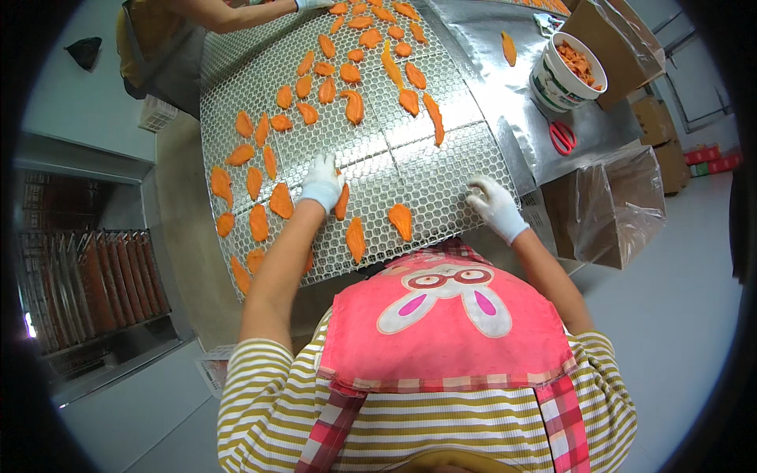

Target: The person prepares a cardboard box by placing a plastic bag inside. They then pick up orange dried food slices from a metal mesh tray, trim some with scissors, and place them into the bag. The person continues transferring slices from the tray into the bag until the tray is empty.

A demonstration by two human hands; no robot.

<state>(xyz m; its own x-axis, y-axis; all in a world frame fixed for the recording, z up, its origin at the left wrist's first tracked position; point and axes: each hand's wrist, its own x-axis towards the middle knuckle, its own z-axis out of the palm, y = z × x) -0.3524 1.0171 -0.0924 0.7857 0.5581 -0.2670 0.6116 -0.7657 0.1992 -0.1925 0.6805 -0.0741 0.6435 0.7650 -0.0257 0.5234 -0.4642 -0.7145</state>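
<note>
Many flat orange pieces, perhaps dried sweet potato slices, lie spread over a metal mesh rack. My left hand, in a white glove, rests palm down at the rack's middle, beside an orange slice that it partly covers; whether it grips the slice cannot be told. Near the right edge of the mesh is my gloved right hand, its fingers curled a little apart, with nothing seen in them. Two slices lie on the mesh between me and my hands, one of them pear-shaped.
Right of the rack, a metal table bears a white bucket of orange pieces, red-handled scissors and a lone slice. A plastic-lined cardboard box stands below. Across the rack, another person's arm reaches over it.
</note>
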